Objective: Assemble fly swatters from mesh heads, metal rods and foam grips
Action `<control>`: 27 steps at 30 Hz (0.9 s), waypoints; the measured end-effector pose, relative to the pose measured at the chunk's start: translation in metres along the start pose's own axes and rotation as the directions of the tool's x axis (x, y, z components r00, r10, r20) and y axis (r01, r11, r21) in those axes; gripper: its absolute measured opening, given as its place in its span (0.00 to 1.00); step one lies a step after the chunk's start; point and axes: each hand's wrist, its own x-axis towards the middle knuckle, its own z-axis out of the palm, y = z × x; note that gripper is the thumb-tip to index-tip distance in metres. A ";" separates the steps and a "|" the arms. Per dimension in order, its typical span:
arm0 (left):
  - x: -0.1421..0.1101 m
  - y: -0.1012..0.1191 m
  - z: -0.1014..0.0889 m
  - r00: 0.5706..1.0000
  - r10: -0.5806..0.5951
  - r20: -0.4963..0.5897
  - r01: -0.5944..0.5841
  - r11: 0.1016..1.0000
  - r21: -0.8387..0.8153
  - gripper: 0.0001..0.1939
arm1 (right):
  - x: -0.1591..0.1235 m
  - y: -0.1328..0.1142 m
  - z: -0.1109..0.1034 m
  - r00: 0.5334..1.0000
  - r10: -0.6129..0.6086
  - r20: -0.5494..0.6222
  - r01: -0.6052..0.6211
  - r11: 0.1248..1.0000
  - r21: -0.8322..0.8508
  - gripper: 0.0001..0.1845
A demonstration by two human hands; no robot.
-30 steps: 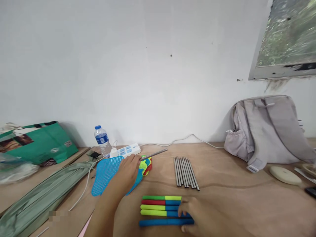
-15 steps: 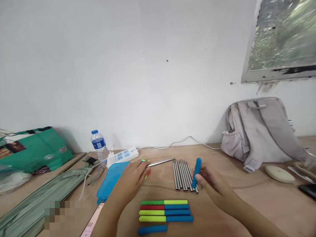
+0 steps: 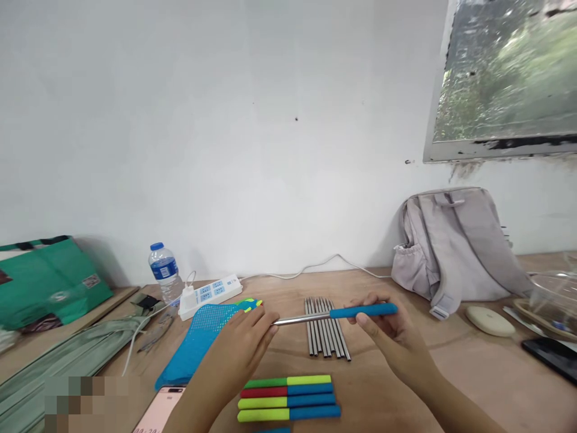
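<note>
My left hand [image 3: 241,346] is closed on the near end of a thin metal tube [image 3: 302,319]. The tube points right, its far end meeting a blue foam sleeve [image 3: 365,310] in the fingers of my right hand [image 3: 392,337]. How far the tube reaches inside is hidden. Below them lies a row of bare metal tubes [image 3: 323,331], side by side. Nearer to me are several two-coloured foam-covered rods [image 3: 288,400] in green, red, yellow and blue. Another blue foam piece [image 3: 274,430] is cut off by the bottom edge.
Left of my hand lie a blue mesh basket [image 3: 193,343] with coloured pieces behind it and a pink phone [image 3: 160,409]. A power strip [image 3: 211,294] and water bottle [image 3: 164,270] stand by the wall. At right are a grey backpack [image 3: 464,252], a beige oval object [image 3: 490,321] and a black phone [image 3: 550,358].
The blue sleeve has turned from upright to nearly level and moved onto the metal tube's end. My hands have come together, and the view has shifted slightly right.
</note>
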 end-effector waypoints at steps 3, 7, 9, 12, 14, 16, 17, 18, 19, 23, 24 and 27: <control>0.000 -0.001 -0.001 1.000 -0.013 -0.005 0.013 1.000 0.021 0.18 | 0.005 0.000 -0.008 0.999 -0.015 0.037 0.019 0.995 -0.102 0.12; 0.000 0.001 -0.001 0.999 0.000 0.049 -0.003 0.999 0.054 0.17 | 0.017 -0.005 -0.027 0.987 -0.053 0.153 0.113 0.903 -0.414 0.11; 0.000 0.002 -0.001 0.997 0.008 0.077 -0.013 0.998 0.059 0.16 | 0.021 -0.009 -0.035 0.966 -0.025 0.259 0.169 0.816 -0.553 0.11; 0.000 0.006 -0.002 0.996 0.003 0.084 -0.007 0.999 0.052 0.14 | 0.023 -0.011 -0.040 0.916 0.044 0.400 0.250 0.716 -0.652 0.14; 0.001 0.007 -0.003 0.995 0.004 0.096 -0.010 0.998 0.062 0.13 | 0.024 -0.010 -0.040 0.883 0.082 0.462 0.291 0.677 -0.676 0.15; 0.001 0.009 -0.005 0.993 0.015 0.114 -0.024 0.996 0.081 0.13 | 0.024 -0.007 -0.040 0.864 0.095 0.495 0.315 0.664 -0.678 0.16; 0.001 0.010 -0.005 0.993 0.021 0.116 -0.031 0.996 0.085 0.13 | 0.024 -0.006 -0.040 0.857 0.097 0.507 0.320 0.670 -0.670 0.17; 0.002 0.011 -0.005 0.993 0.026 0.114 -0.036 0.996 0.083 0.13 | 0.025 -0.005 -0.040 0.853 0.094 0.513 0.321 0.681 -0.658 0.17; 0.002 0.013 -0.005 0.993 0.029 0.111 -0.038 0.996 0.077 0.13 | 0.025 -0.005 -0.040 0.851 0.088 0.517 0.320 0.693 -0.646 0.16; 0.006 0.024 0.004 0.994 0.055 0.099 -0.057 0.998 0.023 0.12 | 0.023 -0.006 -0.035 0.824 0.089 0.560 0.332 0.725 -0.603 0.17; 0.007 0.028 0.007 0.993 0.063 0.104 -0.065 0.998 0.010 0.12 | 0.021 -0.006 -0.034 0.816 0.090 0.570 0.336 0.729 -0.596 0.17; 0.010 0.037 0.013 0.991 0.035 0.127 -0.033 0.999 -0.020 0.11 | 0.016 -0.008 -0.029 0.808 0.082 0.583 0.343 0.739 -0.580 0.18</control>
